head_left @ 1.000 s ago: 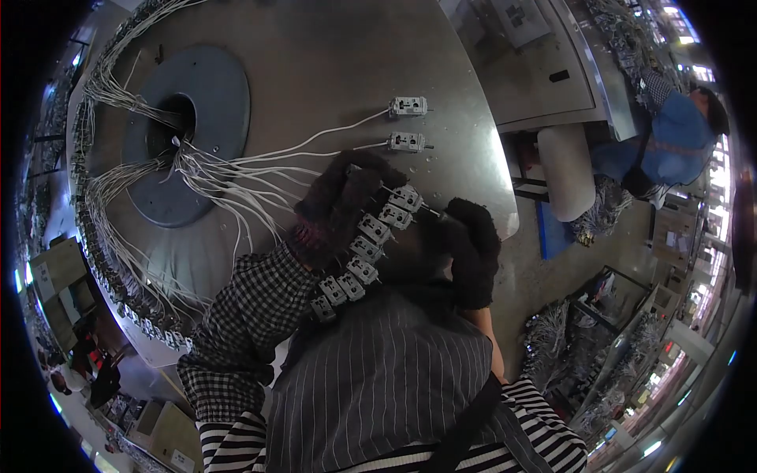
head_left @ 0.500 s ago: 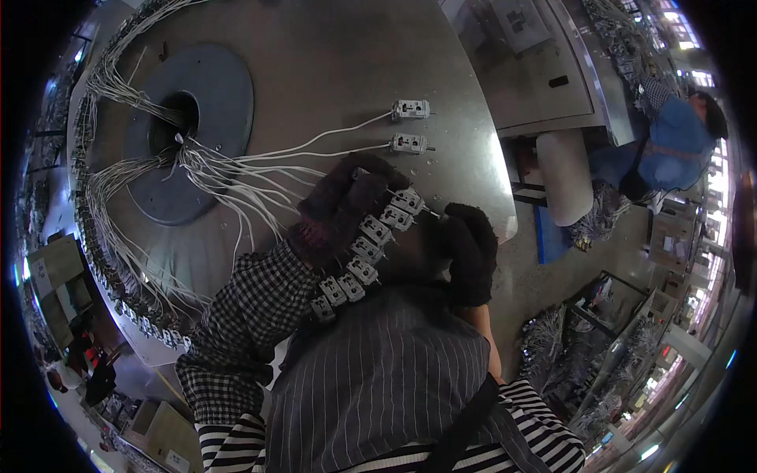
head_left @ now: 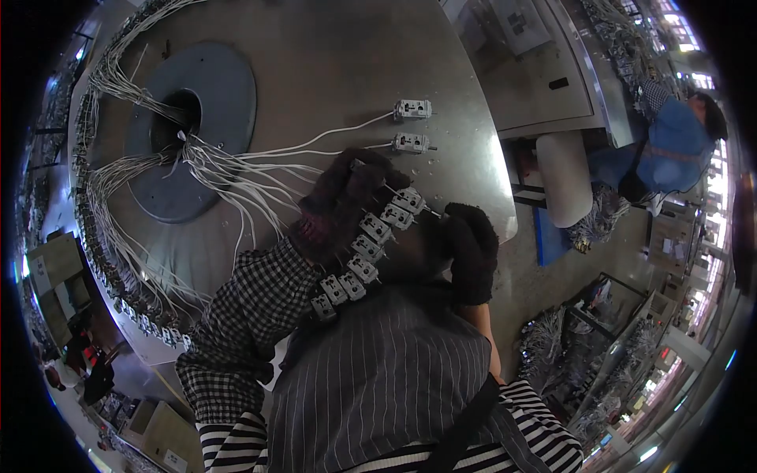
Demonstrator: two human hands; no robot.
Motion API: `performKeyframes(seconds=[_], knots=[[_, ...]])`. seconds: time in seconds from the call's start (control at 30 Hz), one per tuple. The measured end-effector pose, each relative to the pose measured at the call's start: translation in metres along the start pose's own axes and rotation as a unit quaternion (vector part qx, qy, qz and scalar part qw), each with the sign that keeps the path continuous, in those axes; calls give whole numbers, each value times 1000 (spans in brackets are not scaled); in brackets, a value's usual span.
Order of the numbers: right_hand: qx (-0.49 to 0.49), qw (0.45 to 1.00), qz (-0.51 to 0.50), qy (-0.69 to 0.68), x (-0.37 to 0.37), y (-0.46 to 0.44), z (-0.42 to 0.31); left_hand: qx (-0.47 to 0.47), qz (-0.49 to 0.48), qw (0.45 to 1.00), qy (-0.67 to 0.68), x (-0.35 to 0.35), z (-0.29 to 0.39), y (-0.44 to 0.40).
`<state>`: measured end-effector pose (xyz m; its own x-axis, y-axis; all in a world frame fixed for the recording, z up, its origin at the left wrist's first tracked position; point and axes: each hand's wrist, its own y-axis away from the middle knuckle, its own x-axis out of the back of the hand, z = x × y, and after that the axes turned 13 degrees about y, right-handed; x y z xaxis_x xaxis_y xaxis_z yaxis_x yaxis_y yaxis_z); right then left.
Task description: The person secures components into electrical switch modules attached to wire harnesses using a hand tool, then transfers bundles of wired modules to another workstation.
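Observation:
My left hand (head_left: 341, 197), in a dark glove, is closed round white wires, beside a slanting row of several small grey-white connector blocks (head_left: 366, 248). The topmost block (head_left: 408, 200) lies between my two hands, with a thin pin sticking out toward the right. My right hand (head_left: 471, 246), also in a dark glove, has its fingers pressed together at the tip of that pin. Two more wired blocks, one upper (head_left: 412, 109) and one lower (head_left: 411, 143), lie apart on the metal table (head_left: 339, 55).
A grey disc (head_left: 229, 87) with a central hole, white wires (head_left: 229, 169) running from it, stands on the table's left part. Many wired blocks (head_left: 146, 322) line the left edge. At right are a cabinet (head_left: 536, 87) and a person in blue (head_left: 674, 146).
The view has shifted very slightly. Both hands hold nearly the same places at the topmost block, and the row of blocks looks unchanged.

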<state>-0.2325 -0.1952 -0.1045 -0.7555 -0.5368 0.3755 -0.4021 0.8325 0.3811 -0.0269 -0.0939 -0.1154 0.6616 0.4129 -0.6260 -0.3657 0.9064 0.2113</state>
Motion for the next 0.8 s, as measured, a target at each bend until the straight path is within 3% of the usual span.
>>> performKeyframes(seconds=[0.1,0.17,0.2,0.27,0.47,0.5,0.57,0.7,0.8], knots=[[50,998,18,18,-1,0,5,-14,-12,1000,-10,1,-1,-1],[133,989,51,46,-4,-3,16,-30,-18,999,-7,0,-4,-1],[132,989,51,46,-4,-2,14,-46,-24,999,-4,0,-5,0],[39,999,27,13,-4,1,7,-40,-28,999,-4,0,-3,2],[-9,1000,-6,-22,0,-2,5,-49,-42,997,-52,-2,3,3],[-7,1000,-8,-21,-2,-1,4,-59,-46,995,-65,-2,2,3],[89,994,54,-19,-9,1,4,-48,-45,997,-48,-1,1,4],[89,995,39,3,-2,0,11,-23,-26,999,-11,-2,-3,4],[34,999,9,-22,1,-2,16,-6,-27,999,-23,0,-4,3]])
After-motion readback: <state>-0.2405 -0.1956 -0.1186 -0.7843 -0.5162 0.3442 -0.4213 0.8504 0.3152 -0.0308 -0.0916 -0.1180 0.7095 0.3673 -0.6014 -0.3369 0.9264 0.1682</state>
